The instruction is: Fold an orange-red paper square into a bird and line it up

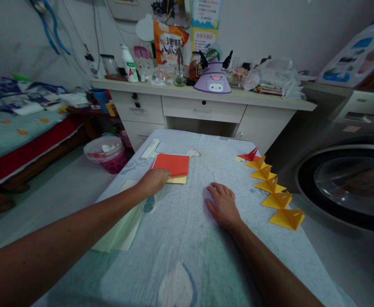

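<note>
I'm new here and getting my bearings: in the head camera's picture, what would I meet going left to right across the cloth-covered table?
Pale green flat sheet → square red paper → bare right hand → row of yellow folded-paper shapes.

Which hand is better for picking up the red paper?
Probably the left hand: its fingers are right at the near edge of the red paper. The right hand rests on the cloth, away from the paper and nearer the yellow folds.
</note>
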`<state>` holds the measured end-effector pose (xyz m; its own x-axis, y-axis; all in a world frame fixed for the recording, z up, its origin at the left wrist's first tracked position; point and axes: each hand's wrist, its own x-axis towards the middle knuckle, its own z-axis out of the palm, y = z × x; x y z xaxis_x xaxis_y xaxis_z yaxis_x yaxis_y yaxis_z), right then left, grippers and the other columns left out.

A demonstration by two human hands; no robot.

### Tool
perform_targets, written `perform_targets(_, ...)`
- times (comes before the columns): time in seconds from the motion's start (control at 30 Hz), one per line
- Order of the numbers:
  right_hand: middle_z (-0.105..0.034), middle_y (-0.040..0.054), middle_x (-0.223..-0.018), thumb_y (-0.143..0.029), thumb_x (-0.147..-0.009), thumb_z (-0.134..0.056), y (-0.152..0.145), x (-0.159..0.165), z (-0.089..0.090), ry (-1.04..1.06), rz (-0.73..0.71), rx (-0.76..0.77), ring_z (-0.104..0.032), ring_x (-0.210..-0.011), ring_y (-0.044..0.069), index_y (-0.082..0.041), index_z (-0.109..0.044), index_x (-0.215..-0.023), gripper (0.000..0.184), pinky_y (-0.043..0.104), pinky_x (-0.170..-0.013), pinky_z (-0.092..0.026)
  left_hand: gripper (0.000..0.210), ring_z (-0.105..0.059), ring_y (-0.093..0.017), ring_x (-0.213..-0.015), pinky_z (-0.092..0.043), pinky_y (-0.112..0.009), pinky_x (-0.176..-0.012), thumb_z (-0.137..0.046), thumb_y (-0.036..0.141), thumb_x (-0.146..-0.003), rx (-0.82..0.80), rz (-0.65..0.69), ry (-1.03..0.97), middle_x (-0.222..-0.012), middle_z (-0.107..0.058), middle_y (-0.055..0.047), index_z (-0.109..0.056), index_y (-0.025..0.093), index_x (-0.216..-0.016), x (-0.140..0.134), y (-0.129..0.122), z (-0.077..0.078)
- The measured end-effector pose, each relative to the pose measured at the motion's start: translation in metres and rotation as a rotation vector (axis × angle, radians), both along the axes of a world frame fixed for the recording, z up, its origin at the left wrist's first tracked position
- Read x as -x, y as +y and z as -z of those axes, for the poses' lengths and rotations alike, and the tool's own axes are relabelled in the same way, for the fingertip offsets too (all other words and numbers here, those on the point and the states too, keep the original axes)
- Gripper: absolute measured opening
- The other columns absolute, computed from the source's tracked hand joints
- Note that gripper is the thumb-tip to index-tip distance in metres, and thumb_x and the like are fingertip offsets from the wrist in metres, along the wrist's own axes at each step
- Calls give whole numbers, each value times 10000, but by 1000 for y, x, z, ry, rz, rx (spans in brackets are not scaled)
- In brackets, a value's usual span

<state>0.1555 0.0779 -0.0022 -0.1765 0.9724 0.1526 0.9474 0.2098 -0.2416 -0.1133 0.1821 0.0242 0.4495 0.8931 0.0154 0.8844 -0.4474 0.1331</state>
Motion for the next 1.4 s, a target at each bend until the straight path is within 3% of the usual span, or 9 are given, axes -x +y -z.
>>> perform_targets(0.2, -522, 137, -1395, -304, -901, -520, 0, 0, 1, 9, -6, -8, -444, -1266, 304, -183, -566, -1301, 420, 478, -1057, -305, 245, -675, -215, -822, -400, -262, -654, -492, 233, -886, 2, -93, -52, -899, -754, -69, -734, 202, -865, -5, -10, -1)
perform_targets(0.73, -522, 119, -1395, -321, -912, -504, 1, -1, 3, 4, -6, -9, -441, -1271, 290, -191, -561, -1310, 423, 465, -1067, -305, 294, -517, -142, -595, -283, -249, -574, -449, 279, -864, 6, -182, -346, -575, -523, 19, -544, 180, -603, -2, -13, -3)
perform_targets(0.97, -514, 122, -1405, -329, -914, -502, 1, -2, 0, 2, -5, 14, -435, -1280, 283, -195, -558, -1314, 426, 455, -1072, -300, 159, -572, -155, -650, -305, -244, -584, -586, 285, -783, 21, -276, -383, -673, -655, 1, -629, 182, -670, -9, -14, -3)
perform_targets(1.2, -520, 126, -1399, -321, -914, -502, 0, -1, -1, 16, -18, 1, -439, -1277, 292, -186, -557, -1313, 425, 470, -1067, -307, 275, -553, -157, -609, -300, -263, -573, -512, 284, -863, -14, -278, -385, -619, -625, -3, -614, 177, -631, -11, -16, -6)
perform_targets(1.33, -533, 129, -1380, -316, -905, -507, 1, -4, 7, 70, -30, -11, -452, -1266, 294, -192, -553, -1305, 421, 482, -1066, -314, 123, -635, -176, -740, -379, -258, -641, -562, 201, -827, -31, -297, -414, -797, -718, -23, -681, 181, -807, -19, -26, -9)
perform_targets(1.4, -505, 153, -1400, -317, -880, -533, 2, -7, 11, 149, -7, -58, -439, -1281, 296, -161, -470, -1373, 521, 481, -1074, -318, 117, -657, -184, -806, -414, -265, -702, -579, 202, -835, -38, -275, -432, -872, -737, -28, -693, 190, -858, -27, -36, -10)
